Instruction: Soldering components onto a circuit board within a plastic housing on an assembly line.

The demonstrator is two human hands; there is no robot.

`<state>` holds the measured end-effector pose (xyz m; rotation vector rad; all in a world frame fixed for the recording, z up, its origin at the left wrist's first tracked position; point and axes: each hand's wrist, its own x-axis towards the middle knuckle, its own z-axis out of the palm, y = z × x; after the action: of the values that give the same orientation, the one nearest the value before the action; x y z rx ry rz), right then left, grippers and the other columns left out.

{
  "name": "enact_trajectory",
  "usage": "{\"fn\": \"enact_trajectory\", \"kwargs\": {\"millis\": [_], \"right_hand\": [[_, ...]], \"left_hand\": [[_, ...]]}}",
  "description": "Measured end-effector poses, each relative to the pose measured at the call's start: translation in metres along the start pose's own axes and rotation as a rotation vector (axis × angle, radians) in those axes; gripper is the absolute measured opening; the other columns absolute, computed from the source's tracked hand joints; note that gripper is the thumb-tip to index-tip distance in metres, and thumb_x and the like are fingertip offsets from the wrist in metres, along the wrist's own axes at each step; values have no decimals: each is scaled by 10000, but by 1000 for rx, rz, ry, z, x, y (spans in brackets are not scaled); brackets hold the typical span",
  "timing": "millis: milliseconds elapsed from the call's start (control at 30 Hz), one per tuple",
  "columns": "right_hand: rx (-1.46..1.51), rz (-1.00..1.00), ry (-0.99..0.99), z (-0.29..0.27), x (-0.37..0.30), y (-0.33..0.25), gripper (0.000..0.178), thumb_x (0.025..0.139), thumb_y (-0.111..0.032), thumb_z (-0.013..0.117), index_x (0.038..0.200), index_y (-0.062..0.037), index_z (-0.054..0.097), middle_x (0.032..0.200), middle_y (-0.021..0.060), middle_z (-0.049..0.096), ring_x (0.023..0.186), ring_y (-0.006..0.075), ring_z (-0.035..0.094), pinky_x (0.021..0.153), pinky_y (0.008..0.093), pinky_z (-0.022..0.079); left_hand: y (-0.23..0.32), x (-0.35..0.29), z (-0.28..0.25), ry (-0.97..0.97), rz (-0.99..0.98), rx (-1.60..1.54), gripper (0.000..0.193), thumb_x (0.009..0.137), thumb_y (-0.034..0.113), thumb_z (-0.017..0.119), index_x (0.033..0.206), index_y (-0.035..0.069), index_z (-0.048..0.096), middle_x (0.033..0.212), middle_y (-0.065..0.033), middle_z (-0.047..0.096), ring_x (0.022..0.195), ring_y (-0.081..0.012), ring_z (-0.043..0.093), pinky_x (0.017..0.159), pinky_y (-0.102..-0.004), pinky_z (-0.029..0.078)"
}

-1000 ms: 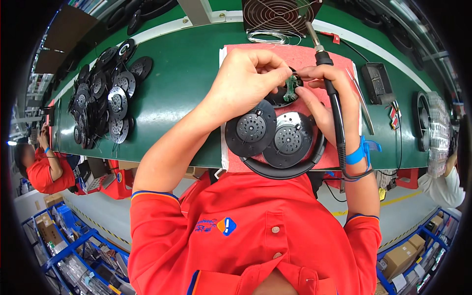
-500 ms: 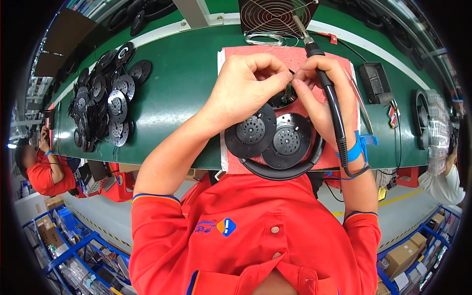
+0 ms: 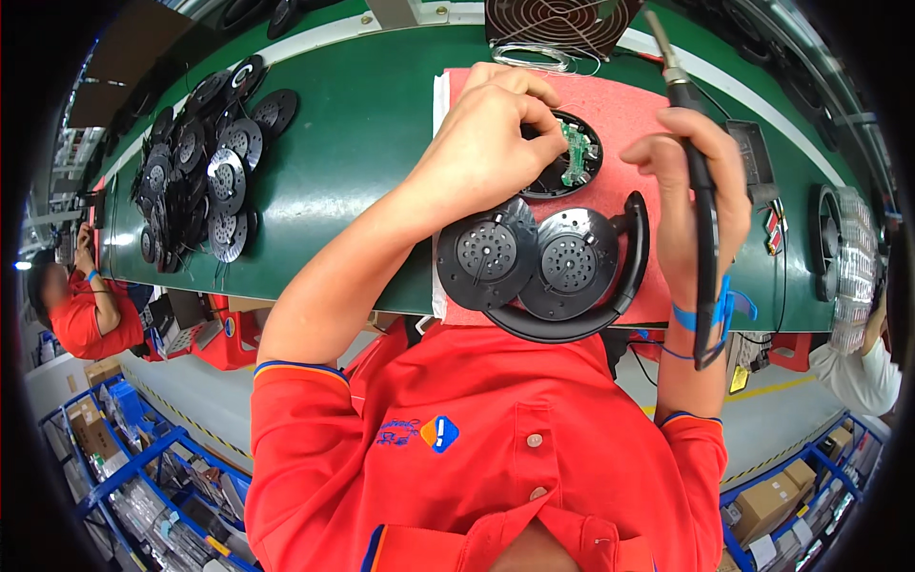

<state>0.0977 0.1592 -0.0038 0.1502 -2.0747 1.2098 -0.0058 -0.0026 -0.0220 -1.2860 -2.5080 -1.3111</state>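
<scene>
Left hand (image 3: 481,143) grip pinched on round black earcup (image 3: 564,157); right hand (image 3: 691,181) fist closed around slim soldering iron (image 3: 688,124).

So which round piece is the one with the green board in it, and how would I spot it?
Find the pink mat on the green bench, in front of the person in red. At its far end, under the left hand's fingertips, lies an open black earcup. Unlike the two closed black cups nearer the person, it shows a small green circuit board inside.
</scene>
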Motion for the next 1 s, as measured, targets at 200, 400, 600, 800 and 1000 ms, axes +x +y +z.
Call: {"fn": "enact_trajectory", "kwargs": {"millis": [200,400,600,800,1000], "right_hand": [[-31,-214,13,-9,-3,-3,211,848,-181,636,918,18,638,699,61,585,574,141,484,534,247,393],[27,-275,2,-18,-14,5,239,878,-181,565,761,16,634,607,67,556,497,154,426,456,268,308],[1,-217,-48,-19,-13,-1,263,874,-150,550,669,2,613,595,65,590,470,146,441,446,264,330],[-57,-146,-87,-16,-13,-8,393,923,-217,474,636,34,570,566,101,564,486,155,431,470,286,303],[-55,-145,-87,-15,-13,-7,383,917,-204,474,630,32,569,561,98,563,486,153,431,465,282,299]], "left_hand": [[-3,1,6,-1,-26,-46,86,680,88,644,691,10,678,951,-84,643,983,-282,504,883,-345,414],[-4,0,7,-11,-59,-66,96,677,95,644,689,5,676,941,-79,649,988,-277,505,888,-344,415],[0,2,4,-46,-127,-108,100,682,96,636,688,4,674,961,-82,651,1021,-278,500,899,-350,412],[-1,2,3,-100,-168,-119,116,679,110,644,706,5,685,961,-83,655,1034,-278,498,909,-352,408],[-2,2,4,-91,-180,-142,120,675,115,648,701,4,685,957,-85,657,1025,-277,503,901,-351,413]]}}
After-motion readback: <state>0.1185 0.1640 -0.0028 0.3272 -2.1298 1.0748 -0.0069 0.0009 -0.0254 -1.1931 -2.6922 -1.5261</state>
